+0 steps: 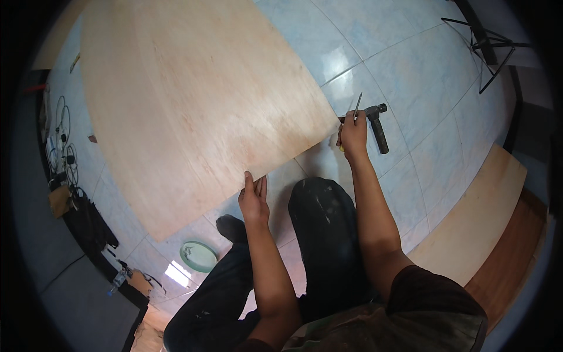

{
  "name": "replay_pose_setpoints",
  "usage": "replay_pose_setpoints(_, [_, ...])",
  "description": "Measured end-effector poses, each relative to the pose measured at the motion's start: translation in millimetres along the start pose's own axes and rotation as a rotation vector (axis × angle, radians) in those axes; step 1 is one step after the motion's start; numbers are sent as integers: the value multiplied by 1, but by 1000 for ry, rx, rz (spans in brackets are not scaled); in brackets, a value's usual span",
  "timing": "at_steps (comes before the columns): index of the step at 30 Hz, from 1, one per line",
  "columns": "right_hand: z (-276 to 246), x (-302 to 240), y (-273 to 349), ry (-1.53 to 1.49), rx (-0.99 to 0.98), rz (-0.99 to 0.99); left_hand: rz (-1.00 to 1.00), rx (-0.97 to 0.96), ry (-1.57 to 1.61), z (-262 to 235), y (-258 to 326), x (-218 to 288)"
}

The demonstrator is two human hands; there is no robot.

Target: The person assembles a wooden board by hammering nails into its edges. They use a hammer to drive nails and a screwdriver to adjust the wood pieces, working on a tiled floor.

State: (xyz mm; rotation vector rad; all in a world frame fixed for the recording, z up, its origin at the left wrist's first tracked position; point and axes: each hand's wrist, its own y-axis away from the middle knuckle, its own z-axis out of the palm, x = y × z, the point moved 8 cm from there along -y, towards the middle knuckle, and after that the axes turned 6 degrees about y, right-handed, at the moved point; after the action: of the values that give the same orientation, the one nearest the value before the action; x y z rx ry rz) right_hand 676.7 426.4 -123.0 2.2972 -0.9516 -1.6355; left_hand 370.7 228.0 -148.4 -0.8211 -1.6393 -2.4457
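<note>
Head view: the plywood sheet [199, 117] lies over the tiled floor [404, 58], filling the upper left and reaching the centre of the frame. Its long axis runs up the picture with a lean to the upper left; the far end passes out of sight, so its full length cannot be told. The near edge slants from the lower left up to a corner right of centre, and that corner looks like the place that matters most. The right hand [354, 139] is much the nearer to it, just beyond its right side, with fingers closed round a slim pointed tool [358, 104] whose tip points up the frame. Whether this hand also touches the corner is unclear. The left hand [254, 205] is clamped on the near edge around its middle, thumb on top. A hammer [380, 134] lies just right of the right hand, its handle angled toward the lower right.
</note>
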Motion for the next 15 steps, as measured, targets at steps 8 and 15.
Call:
replay_pose_setpoints(8, [0, -3, 0, 76, -6, -7, 7, -22, -34, -1, 0, 6])
replay_pose_setpoints(15, [-2, 7, -8, -25, 36, -11, -18, -52, -44, 7, -1, 4])
